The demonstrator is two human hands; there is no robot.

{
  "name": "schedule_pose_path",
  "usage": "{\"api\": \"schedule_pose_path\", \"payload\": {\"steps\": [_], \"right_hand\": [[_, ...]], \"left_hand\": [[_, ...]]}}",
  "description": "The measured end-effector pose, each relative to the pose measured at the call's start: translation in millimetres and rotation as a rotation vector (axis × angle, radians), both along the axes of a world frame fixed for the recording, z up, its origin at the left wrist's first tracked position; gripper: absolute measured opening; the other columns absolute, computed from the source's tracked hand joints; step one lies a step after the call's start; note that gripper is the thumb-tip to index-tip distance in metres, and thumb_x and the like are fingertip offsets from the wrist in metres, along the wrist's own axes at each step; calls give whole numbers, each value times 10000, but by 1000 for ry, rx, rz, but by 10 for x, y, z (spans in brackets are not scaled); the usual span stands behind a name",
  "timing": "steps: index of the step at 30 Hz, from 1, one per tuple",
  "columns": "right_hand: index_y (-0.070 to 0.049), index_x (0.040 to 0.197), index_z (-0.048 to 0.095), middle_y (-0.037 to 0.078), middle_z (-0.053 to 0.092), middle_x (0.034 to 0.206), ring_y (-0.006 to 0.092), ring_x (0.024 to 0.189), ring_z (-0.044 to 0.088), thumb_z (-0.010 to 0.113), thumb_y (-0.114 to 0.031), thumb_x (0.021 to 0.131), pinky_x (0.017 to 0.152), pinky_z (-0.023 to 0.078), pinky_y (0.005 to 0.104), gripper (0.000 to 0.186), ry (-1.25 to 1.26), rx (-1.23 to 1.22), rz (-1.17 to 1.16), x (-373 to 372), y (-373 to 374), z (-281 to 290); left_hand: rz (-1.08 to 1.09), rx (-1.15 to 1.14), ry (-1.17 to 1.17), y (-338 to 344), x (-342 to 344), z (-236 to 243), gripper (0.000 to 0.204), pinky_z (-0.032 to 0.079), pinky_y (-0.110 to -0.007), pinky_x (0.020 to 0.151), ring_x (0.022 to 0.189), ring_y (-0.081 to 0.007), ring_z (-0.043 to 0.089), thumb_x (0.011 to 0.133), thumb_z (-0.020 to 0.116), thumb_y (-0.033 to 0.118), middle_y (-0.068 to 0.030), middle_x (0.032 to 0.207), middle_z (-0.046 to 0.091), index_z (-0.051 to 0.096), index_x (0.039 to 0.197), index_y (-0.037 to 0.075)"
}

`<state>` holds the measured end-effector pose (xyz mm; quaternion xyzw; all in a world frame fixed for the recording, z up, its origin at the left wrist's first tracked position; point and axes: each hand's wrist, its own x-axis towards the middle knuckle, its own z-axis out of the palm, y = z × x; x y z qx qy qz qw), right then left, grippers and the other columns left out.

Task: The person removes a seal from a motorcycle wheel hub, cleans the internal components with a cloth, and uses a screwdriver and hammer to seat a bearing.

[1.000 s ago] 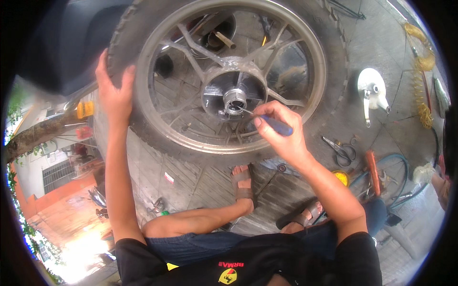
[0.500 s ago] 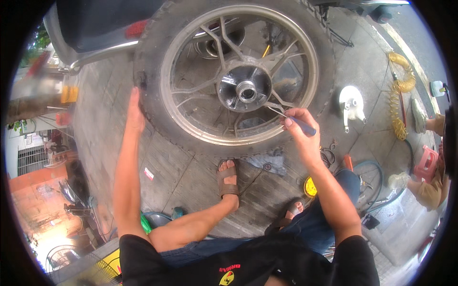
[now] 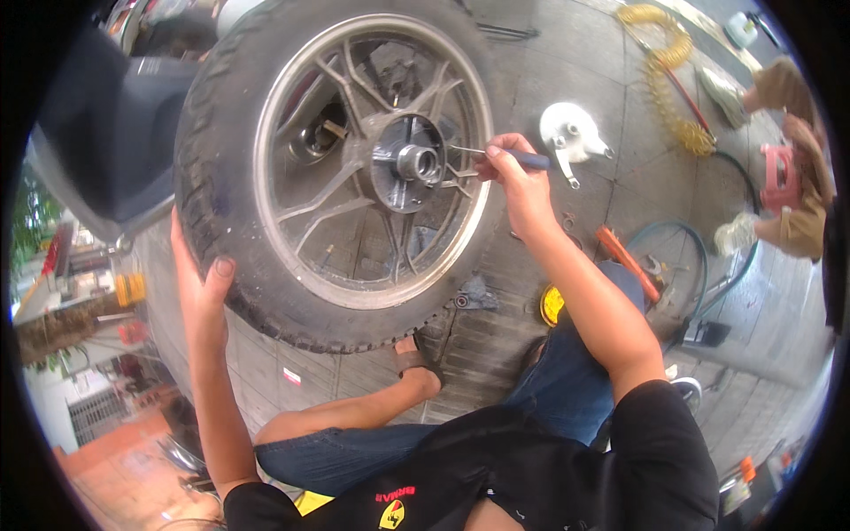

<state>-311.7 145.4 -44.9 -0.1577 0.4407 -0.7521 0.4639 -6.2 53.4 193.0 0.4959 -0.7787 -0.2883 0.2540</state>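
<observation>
- The spoked wheel (image 3: 361, 175) is in front of the person, slightly left of the view's middle, over the paved floor, its hub (image 3: 416, 163) facing up toward the camera.
- Its black tyre (image 3: 226, 190) shows chunky tread along the left and lower edges.
- The left hand (image 3: 202, 283) is spread, thumb apart from the fingers, against the tyre's lower-left edge.
- The right hand (image 3: 521, 177) pinches a slim tool by its blue handle (image 3: 529, 159), near the rim's right side.
- The tool's thin shaft points left toward the hub; whether its tip touches anything, I cannot tell.
- A crumpled grey-blue cloth (image 3: 479, 293) lies on the floor just beside the tyre's lower right.
- To the right of the right hand lies a silvery round plate (image 3: 574, 133) with a lever arm.
- An orange-handled tool (image 3: 628, 263) and a round yellow container (image 3: 552, 305) lie near the person's right knee.
- Farther right are a coiled yellow hose (image 3: 677, 106), a pink plastic object (image 3: 781, 177) and another person's legs (image 3: 792, 234).
</observation>
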Motion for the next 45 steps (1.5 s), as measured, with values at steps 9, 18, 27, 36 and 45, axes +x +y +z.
{"api": "schedule_pose_path", "payload": {"steps": [9, 18, 27, 36, 45], "right_hand": [[-32, 1122, 613, 97, 686, 984, 160, 879, 647, 651, -214, 940, 795, 511, 301, 260, -69, 19, 78, -231, 100, -100], [-29, 1143, 623, 76, 659, 999, 144, 896, 651, 634, -173, 964, 794, 558, 292, 230, 100, 50, 300, 34, -177, -209], [-14, 1109, 627, 87, 689, 928, 153, 810, 695, 578, -61, 957, 761, 585, 293, 166, -22, -73, 247, 157, -259, -161], [-7, 1135, 613, 104, 667, 907, 169, 741, 684, 549, -81, 977, 683, 584, 294, 186, -217, 24, 372, 327, -57, -14], [1, 1189, 624, 113, 693, 918, 169, 796, 689, 600, -411, 985, 725, 566, 307, 460, 125, 140, 317, 282, -173, -167]], "left_hand": [[-37, -112, 17, 255, -121, -34, 1230, 230, -442, 1181, 1446, -327, 290, 690, 781, 609, -199, 1563, 283, 172, 1568, 0], [18, -135, 60, 441, -351, -32, 1199, 227, -436, 1175, 1438, -307, 287, 718, 758, 625, -187, 1562, 268, 185, 1563, -4], [144, -166, -122, 601, 24, -199, 1285, 177, -436, 1203, 1479, -333, 217, 652, 835, 569, -214, 1599, 211, 140, 1575, 7], [104, -111, -33, 531, -225, 286, 1210, 254, -432, 1167, 1409, -325, 340, 644, 839, 531, -204, 1523, 336, 244, 1548, -11], [98, -33, 13, 374, -480, 408, 1170, 264, -411, 1160, 1385, -326, 371, 681, 792, 564, -209, 1506, 370, 257, 1541, -21]]}}
